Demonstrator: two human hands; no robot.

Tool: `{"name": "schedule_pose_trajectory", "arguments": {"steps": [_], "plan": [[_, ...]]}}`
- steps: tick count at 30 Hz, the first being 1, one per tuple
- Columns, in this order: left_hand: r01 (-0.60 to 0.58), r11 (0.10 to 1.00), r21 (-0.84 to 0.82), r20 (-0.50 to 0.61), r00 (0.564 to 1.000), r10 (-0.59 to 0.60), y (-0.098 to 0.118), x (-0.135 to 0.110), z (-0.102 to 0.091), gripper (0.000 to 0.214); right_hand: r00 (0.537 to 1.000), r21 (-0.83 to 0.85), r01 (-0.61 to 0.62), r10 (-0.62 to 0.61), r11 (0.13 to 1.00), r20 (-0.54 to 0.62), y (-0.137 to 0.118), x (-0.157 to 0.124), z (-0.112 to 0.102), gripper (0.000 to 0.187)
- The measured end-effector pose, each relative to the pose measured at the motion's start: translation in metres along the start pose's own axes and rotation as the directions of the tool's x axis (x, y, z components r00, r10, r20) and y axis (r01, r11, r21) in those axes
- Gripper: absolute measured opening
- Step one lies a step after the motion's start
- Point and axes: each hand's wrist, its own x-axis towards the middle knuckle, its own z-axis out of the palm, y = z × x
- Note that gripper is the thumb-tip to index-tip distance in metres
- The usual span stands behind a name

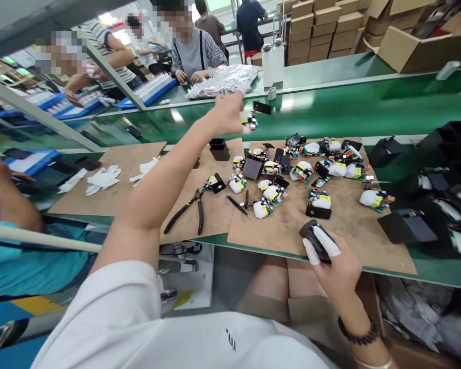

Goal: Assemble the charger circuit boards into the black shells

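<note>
My left hand reaches out over the green belt, its fingers closed on a small circuit board with yellow and white parts. Just beyond that board is a flat black piece; whether the two are joined I cannot tell. At the front edge of the bench, my right hand, with white finger cots, grips a black plastic housing. Between the hands, several similar boards with white lumps and black end pieces lie on brown cardboard. Cutting pliers and a thin black tool lie left of them.
White gloves lie at the left. Black housings crowd the right end. Across the green belt, a co-worker sits behind silvery wrapping. An open carton stands back right. A neighbour's arm is at far left.
</note>
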Motion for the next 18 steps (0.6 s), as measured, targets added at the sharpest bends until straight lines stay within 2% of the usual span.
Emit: {"name": "schedule_pose_trajectory", "arguments": {"steps": [2, 6, 9, 12, 13, 15, 18], "plan": [[-0.121, 0.993, -0.014, 0.066, 0.990, 0.121, 0.037, -0.026, 0.021, 0.059, 1.000, 0.029, -0.018, 0.018, 0.999, -0.004, 0.001, -0.001, 0.000, 0.036], [-0.188, 0.982, -0.019, 0.153, 0.970, 0.188, 0.095, -0.083, 0.070, 0.076, 0.984, 0.148, -0.167, 0.155, 0.975, 0.090, 0.000, 0.000, -0.005, 0.035], [-0.223, 0.968, -0.115, 0.086, 0.968, 0.234, 0.119, -0.137, 0.089, 0.084, 0.953, 0.256, -0.281, 0.236, 0.925, 0.192, -0.002, 0.004, -0.013, 0.036], [-0.253, 0.888, -0.383, -0.048, 0.966, 0.255, 0.131, -0.203, 0.095, 0.079, 0.929, 0.375, -0.341, 0.249, 0.862, 0.273, -0.003, 0.009, -0.025, 0.037], [-0.232, 0.851, -0.472, -0.050, 0.970, 0.236, 0.134, -0.225, 0.097, 0.078, 0.914, 0.421, -0.381, 0.265, 0.823, 0.307, -0.004, 0.011, -0.029, 0.039], [-0.105, 0.811, -0.576, 0.012, 0.991, 0.136, 0.141, -0.263, 0.108, 0.078, 0.861, 0.501, -0.499, 0.339, 0.707, 0.379, -0.006, 0.015, -0.037, 0.049], [0.084, 0.800, -0.594, 0.091, 0.995, -0.037, 0.157, -0.295, 0.131, 0.090, 0.739, 0.502, -0.673, 0.471, 0.544, 0.480, -0.013, 0.026, -0.045, 0.070]]}}
